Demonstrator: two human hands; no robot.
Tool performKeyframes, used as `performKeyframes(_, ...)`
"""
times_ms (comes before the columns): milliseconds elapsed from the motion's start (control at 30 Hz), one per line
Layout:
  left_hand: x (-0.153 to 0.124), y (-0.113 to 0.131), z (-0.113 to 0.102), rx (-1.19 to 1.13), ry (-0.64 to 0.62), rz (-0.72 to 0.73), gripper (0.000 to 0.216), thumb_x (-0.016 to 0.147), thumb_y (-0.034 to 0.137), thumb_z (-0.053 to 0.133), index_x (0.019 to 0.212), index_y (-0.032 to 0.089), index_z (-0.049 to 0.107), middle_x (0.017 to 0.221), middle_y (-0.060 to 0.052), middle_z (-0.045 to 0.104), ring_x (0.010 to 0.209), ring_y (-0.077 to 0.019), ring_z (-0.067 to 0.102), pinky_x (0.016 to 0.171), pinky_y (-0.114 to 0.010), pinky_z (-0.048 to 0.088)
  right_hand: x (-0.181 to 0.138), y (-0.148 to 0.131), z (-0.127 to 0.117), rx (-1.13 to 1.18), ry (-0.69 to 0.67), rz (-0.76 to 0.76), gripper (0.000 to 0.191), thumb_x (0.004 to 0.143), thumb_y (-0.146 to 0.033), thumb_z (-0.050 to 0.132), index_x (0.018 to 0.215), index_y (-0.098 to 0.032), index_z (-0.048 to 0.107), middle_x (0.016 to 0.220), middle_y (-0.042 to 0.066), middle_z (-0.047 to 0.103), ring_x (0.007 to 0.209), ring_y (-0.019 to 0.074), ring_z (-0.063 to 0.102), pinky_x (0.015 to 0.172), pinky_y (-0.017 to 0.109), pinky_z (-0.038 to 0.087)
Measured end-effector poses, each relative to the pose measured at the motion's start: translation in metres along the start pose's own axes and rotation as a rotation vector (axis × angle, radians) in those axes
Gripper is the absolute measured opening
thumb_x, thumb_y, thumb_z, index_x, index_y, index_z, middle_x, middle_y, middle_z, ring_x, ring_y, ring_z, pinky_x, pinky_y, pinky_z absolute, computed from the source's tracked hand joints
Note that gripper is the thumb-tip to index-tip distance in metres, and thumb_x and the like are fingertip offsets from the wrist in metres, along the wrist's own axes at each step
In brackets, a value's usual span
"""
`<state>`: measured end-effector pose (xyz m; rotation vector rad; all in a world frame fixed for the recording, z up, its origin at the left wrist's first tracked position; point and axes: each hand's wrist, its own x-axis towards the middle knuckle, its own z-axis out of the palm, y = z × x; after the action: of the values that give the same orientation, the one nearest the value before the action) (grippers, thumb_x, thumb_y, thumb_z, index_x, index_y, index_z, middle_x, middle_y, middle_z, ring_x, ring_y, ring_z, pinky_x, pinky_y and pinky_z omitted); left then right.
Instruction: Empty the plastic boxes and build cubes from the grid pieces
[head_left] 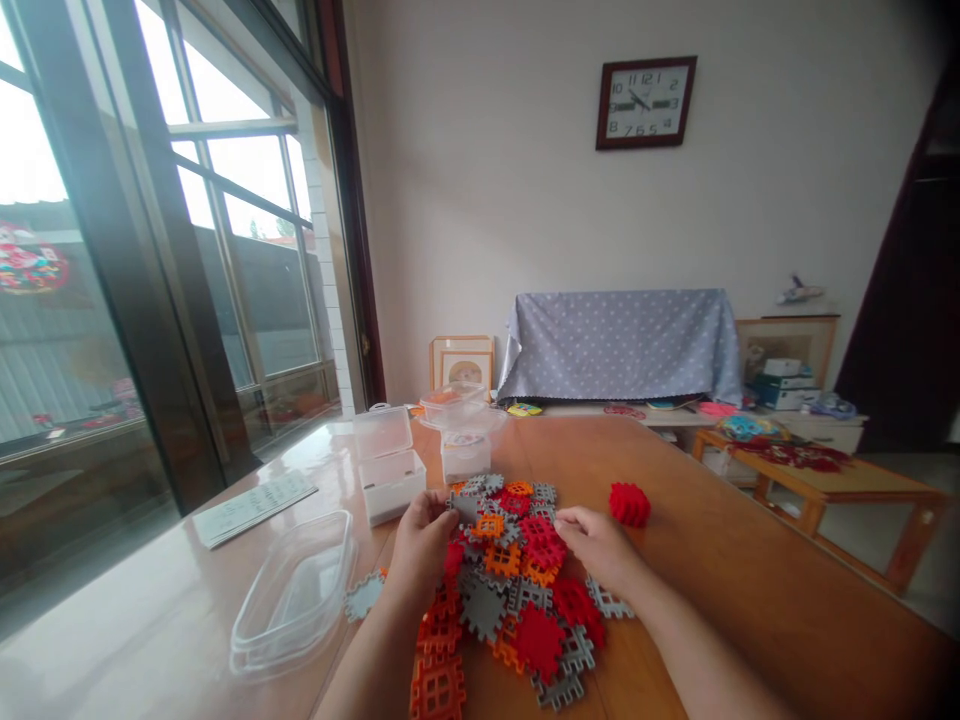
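Observation:
A pile of plastic interlocking tiles with notched edges, in red, orange and grey, lies on the wooden table. My left hand (426, 528) is at the pile's far left, thumb and forefinger pinched on a grey tile (466, 509). At the pile's right side, my right hand (600, 542) has its fingers closed, their tips against the edge of a red windowed tile (541, 541); whether they grip it is unclear. Nearer me lie a solid red tile (538, 640), a solid grey tile (482, 607) and an orange windowed tile (438, 688). A red block (629, 504) stands apart at right.
On the table (720, 580) at left are a clear plastic tub (251, 630), an open lidded box (391, 492) and a paper sheet (255, 503). Stacked clear containers (465, 455) stand behind the pile. A low wooden table (877, 480) is beyond the right edge.

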<state>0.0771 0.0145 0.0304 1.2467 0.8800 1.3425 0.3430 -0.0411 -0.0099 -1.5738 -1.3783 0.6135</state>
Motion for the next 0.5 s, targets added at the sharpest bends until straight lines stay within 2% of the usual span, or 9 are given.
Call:
performKeyframes(133, -0.003, -0.001, 0.007, 0.106, -0.058, 0.034, 0.023, 0.07, 0.031, 0.069, 0.085, 0.019, 0.056, 0.072, 0.004, 0.06, 0.064, -0.0119, 0.054, 0.063, -0.023, 0.041, -0.004, -0.01, 0.003, 0.119, -0.064, 0.015, 0.042, 0.086, -0.05, 0.059, 0.109, -0.017, 0.073, 0.099, 0.007, 0.078, 0.095, 0.0238, 0.07, 0.081, 0.033, 0.053)
performKeyframes(233, -0.004, -0.002, 0.01, 0.168, -0.06, 0.049, 0.022, 0.069, 0.03, 0.068, 0.084, 0.019, 0.055, 0.072, 0.004, 0.058, 0.064, -0.0118, 0.051, 0.061, -0.023, 0.039, -0.007, -0.02, -0.007, 0.12, -0.076, 0.026, 0.042, 0.088, -0.049, 0.057, 0.113, -0.019, 0.071, 0.107, 0.007, 0.076, 0.099, 0.0231, 0.069, 0.079, 0.031, 0.052)
performKeyframes(300, -0.005, -0.003, 0.012, 0.201, -0.05, 0.045, 0.02, 0.069, 0.028, 0.067, 0.083, 0.02, 0.055, 0.07, 0.004, 0.057, 0.062, -0.0116, 0.05, 0.061, -0.023, 0.038, -0.007, -0.02, -0.021, -0.03, -0.012, 0.065, 0.037, 0.09, -0.049, 0.054, 0.105, -0.02, 0.071, 0.098, 0.006, 0.076, 0.092, 0.022, 0.069, 0.074, 0.029, 0.049)
performKeyframes(367, -0.006, -0.003, 0.012, 0.231, -0.045, 0.039, 0.019, 0.069, 0.027, 0.065, 0.083, 0.02, 0.055, 0.07, 0.005, 0.057, 0.061, -0.0114, 0.05, 0.061, -0.023, 0.038, -0.006, -0.015, -0.039, -0.268, 0.052, 0.144, 0.033, 0.091, -0.05, 0.053, 0.088, -0.021, 0.069, 0.084, 0.005, 0.074, 0.083, 0.0208, 0.067, 0.069, 0.028, 0.046)
performKeyframes(400, -0.007, -0.003, 0.013, 0.245, -0.043, 0.038, 0.018, 0.069, 0.026, 0.065, 0.083, 0.02, 0.055, 0.07, 0.005, 0.057, 0.061, -0.0113, 0.05, 0.061, -0.023, 0.038, -0.005, -0.011, -0.047, -0.36, 0.047, 0.21, 0.033, 0.091, -0.05, 0.053, 0.079, -0.021, 0.065, 0.078, 0.005, 0.072, 0.079, 0.0202, 0.066, 0.066, 0.027, 0.044)
performKeyframes(500, -0.008, -0.003, 0.013, 0.278, -0.031, 0.038, 0.017, 0.069, 0.025, 0.064, 0.083, 0.02, 0.055, 0.069, 0.005, 0.057, 0.06, -0.0111, 0.05, 0.061, -0.023, 0.038, -0.007, 0.0, -0.062, -0.391, -0.057, 0.339, 0.036, 0.088, -0.048, 0.059, 0.064, -0.021, 0.056, 0.052, 0.003, 0.061, 0.054, 0.0186, 0.061, 0.054, 0.027, 0.039)
